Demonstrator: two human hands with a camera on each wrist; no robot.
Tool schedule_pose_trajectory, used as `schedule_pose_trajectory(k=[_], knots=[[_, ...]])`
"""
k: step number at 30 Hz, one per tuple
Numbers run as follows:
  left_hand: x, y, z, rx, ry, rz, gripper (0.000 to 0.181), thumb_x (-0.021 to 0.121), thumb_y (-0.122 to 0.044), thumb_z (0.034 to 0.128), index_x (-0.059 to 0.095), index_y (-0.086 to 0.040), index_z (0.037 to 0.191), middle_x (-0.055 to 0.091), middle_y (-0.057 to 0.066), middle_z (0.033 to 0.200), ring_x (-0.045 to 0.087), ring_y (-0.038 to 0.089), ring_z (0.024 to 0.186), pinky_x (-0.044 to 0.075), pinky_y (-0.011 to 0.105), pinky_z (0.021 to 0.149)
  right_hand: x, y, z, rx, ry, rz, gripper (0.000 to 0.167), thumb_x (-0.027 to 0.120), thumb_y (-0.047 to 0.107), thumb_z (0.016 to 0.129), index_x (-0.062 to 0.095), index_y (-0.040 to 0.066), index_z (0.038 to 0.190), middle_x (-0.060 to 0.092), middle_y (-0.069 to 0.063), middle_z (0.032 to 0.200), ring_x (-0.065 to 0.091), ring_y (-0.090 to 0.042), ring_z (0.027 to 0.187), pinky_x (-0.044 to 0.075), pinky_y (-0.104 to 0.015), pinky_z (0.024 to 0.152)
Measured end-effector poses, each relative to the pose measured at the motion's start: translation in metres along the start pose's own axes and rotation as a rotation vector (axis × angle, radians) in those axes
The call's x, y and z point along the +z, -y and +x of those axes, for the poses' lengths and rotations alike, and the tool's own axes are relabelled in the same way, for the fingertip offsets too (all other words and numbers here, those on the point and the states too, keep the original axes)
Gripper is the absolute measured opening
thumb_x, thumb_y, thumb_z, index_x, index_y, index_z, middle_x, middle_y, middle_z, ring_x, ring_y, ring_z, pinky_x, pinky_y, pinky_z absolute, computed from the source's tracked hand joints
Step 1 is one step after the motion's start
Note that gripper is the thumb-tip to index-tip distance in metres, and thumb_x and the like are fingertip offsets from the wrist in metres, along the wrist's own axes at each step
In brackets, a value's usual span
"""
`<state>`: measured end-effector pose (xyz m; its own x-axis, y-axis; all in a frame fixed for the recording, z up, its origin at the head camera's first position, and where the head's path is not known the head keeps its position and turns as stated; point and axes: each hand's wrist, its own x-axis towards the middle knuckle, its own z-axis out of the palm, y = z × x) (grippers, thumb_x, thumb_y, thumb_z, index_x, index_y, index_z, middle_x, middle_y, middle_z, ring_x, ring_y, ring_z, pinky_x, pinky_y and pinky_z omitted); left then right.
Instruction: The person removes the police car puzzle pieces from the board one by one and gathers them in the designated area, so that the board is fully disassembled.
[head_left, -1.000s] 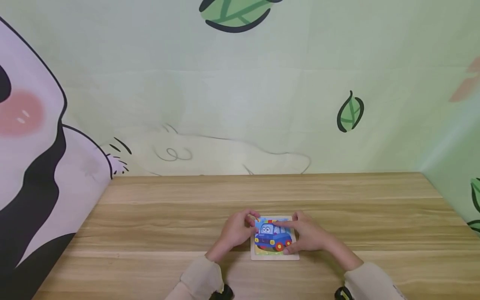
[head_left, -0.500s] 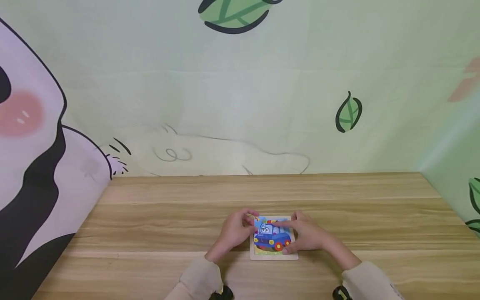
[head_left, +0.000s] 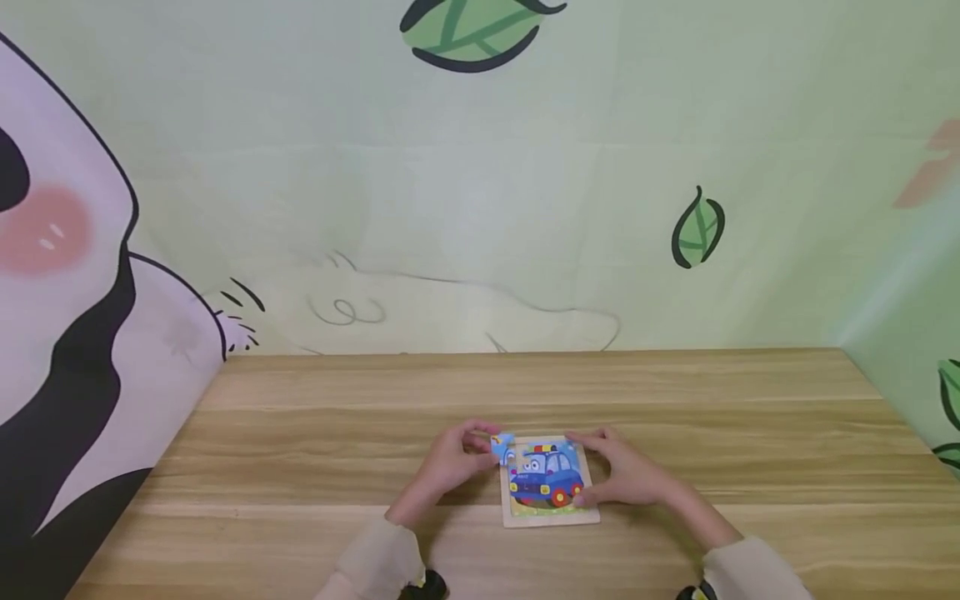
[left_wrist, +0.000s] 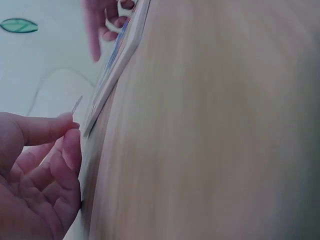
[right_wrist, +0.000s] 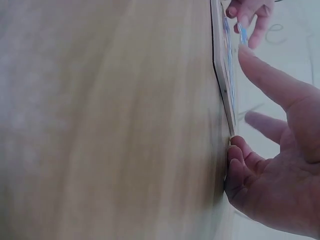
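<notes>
Puzzle board (head_left: pixel 551 522) lay flat on the wood-grained counter (head_left: pixel 300 467), between the two hands, with a blue car picture (head_left: pixel 546 482) filling most of its face. The left hand (head_left: pixel 448 454) pinched a small blue puzzle piece (head_left: pixel 502 448) between thumb and finger; the piece showed nearly edge-on beside that hand and appeared held off the board, by the far corner on the left hand's side. Whether any part of it touched the rim could not be told. The right hand (head_left: pixel 633 473) was clamped on nothing: its thumb and forefinger stood spread apart at the opposite side, while bent fingers met the board's edge.

The thin piece seemed to have only a fingertip hold, so a slip or too hard a squeeze could have flicked it onto the counter by the left hand. If it met the board at a tilt, it could have snagged and lifted part of the picture. Only the right hand steadied the board, by touch rather than grip, so a push from the left hand might have slid or twisted it. The right thumb, near the car's wheels, could also have knocked the picture loose there.
</notes>
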<state>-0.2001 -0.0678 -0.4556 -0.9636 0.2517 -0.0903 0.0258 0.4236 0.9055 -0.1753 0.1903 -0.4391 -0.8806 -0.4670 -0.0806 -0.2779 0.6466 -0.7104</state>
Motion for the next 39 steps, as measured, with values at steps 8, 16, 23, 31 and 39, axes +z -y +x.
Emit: schedule_pose_trajectory(k=[8, 16, 23, 31, 39], knots=[[-0.026, 0.012, -0.005, -0.005, -0.007, -0.009, 0.032, 0.069, -0.001, 0.0759, 0.061, -0.003, 0.107, 0.061, 0.007, 0.083, 0.053, 0.015, 0.070, 0.044, 0.025, 0.059, -0.003, 0.006, -0.002, 0.040, -0.006, -0.046, 0.083, 0.081, 0.029, 0.065, 0.043, 0.001, 0.133, 0.043, -0.017, 0.116, 0.044, -0.035, 0.110, 0.033, -0.056, 0.094], [-0.061, 0.027, -0.013, -0.013, -0.007, -0.056, 0.033, 0.067, -0.001, 0.0776, 0.059, 0.001, 0.110, 0.061, 0.009, 0.083, 0.050, 0.012, 0.063, 0.041, 0.022, 0.052, -0.001, 0.003, 0.002, 0.066, -0.034, -0.094, 0.085, 0.082, 0.031, 0.062, 0.045, -0.001, 0.131, 0.045, -0.014, 0.108, 0.046, -0.026, 0.098, 0.038, -0.050, 0.089], [-0.099, 0.049, -0.017, -0.052, -0.007, -0.055, 0.035, 0.063, -0.001, 0.0806, 0.055, 0.004, 0.115, 0.058, 0.008, 0.085, 0.045, 0.011, 0.056, 0.036, 0.020, 0.046, -0.003, 0.002, 0.001, 0.110, -0.053, -0.090, 0.085, 0.083, 0.031, 0.060, 0.046, 0.000, 0.131, 0.045, -0.016, 0.109, 0.046, -0.026, 0.097, 0.039, -0.050, 0.088], [-0.141, 0.067, -0.023, -0.066, -0.030, -0.005, 0.038, 0.063, -0.005, 0.0828, 0.051, 0.005, 0.118, 0.059, 0.007, 0.086, 0.044, 0.010, 0.055, 0.037, 0.021, 0.045, -0.008, -0.002, -0.001, 0.122, -0.053, -0.120, 0.085, 0.082, 0.032, 0.061, 0.046, 0.003, 0.132, 0.047, -0.019, 0.111, 0.048, -0.029, 0.098, 0.041, -0.052, 0.085], [-0.164, 0.075, -0.026, -0.052, -0.045, 0.092, 0.037, 0.063, -0.002, 0.0818, 0.052, 0.006, 0.116, 0.058, 0.006, 0.083, 0.048, 0.011, 0.061, 0.040, 0.024, 0.047, -0.006, 0.001, 0.000, 0.127, -0.042, -0.136, 0.085, 0.082, 0.034, 0.060, 0.046, 0.004, 0.132, 0.047, -0.014, 0.104, 0.046, -0.022, 0.089, 0.042, -0.044, 0.080]])
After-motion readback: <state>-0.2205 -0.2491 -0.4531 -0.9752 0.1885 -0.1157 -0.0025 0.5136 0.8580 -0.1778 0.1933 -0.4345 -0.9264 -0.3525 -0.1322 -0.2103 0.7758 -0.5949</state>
